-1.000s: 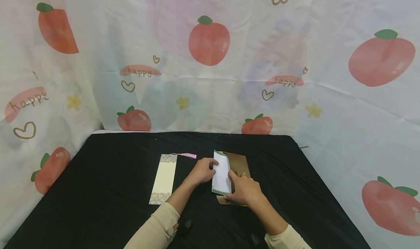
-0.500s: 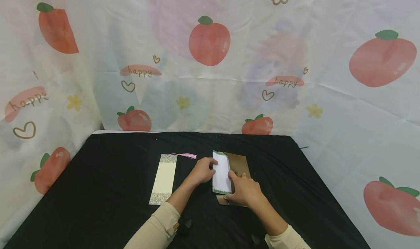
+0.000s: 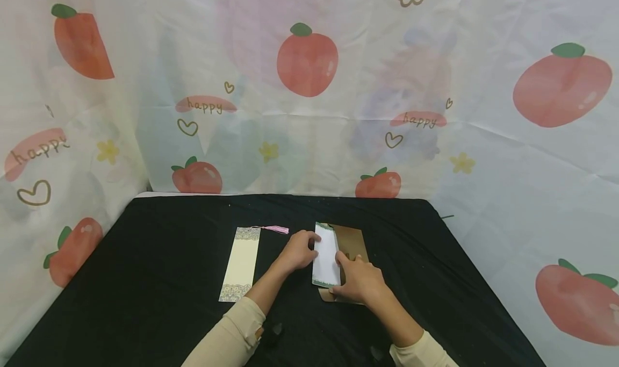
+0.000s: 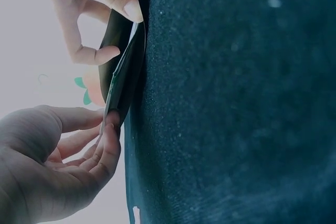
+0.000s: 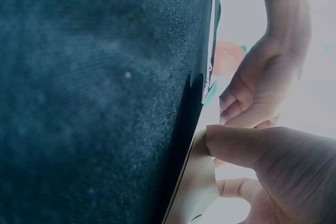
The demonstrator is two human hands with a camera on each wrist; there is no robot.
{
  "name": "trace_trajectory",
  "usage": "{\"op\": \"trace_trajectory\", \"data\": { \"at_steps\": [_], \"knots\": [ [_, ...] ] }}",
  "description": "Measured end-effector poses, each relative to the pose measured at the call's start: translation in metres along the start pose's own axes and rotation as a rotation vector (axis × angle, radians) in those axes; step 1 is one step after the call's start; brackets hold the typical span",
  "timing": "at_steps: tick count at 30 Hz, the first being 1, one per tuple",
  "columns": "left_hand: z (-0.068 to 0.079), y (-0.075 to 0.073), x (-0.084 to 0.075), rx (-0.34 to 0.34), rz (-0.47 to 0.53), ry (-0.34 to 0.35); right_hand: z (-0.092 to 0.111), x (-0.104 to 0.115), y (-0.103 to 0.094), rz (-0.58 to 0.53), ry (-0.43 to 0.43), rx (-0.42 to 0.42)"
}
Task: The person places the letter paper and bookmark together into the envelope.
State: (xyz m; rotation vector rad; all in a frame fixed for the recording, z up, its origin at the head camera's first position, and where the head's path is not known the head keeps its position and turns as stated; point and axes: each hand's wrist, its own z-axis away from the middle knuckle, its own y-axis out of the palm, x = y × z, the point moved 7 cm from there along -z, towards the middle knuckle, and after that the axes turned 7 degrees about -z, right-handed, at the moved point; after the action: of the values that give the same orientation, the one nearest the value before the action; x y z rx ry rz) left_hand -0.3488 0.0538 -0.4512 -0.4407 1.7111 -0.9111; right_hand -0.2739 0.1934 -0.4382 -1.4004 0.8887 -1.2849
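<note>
My left hand pinches the left edge of a white card with green patterned ends. The left wrist view shows its thumb and fingers on either side of the card. The card overlaps a brown paper envelope lying on the black cloth; how much of it sits inside, I cannot tell. My right hand grips the envelope, thumb at its near edge and fingers across its surface. In the right wrist view, the right thumb presses the envelope near the card, with the left hand just beyond.
Left of the hands lies a cream bookmark with lace-patterned ends and a pink tassel. Black cloth covers the table. Printed fabric curtains with fruit and hearts stand at the back and both sides.
The white card shifts very slightly in the left hand's pinch. Both hands and the envelope stay almost where they were.
</note>
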Motion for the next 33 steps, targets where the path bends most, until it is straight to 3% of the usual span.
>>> {"op": "trace_trajectory", "data": {
  "at_steps": [24, 33],
  "knots": [
    [-0.0008, -0.001, -0.0003, 0.023, 0.068, -0.035, -0.0015, -0.001, 0.0011, -0.015, 0.001, 0.011],
    [-0.0024, 0.0003, -0.0019, 0.022, 0.042, -0.019, -0.0016, -0.0015, 0.0025, -0.017, 0.011, 0.025]
  ]
}}
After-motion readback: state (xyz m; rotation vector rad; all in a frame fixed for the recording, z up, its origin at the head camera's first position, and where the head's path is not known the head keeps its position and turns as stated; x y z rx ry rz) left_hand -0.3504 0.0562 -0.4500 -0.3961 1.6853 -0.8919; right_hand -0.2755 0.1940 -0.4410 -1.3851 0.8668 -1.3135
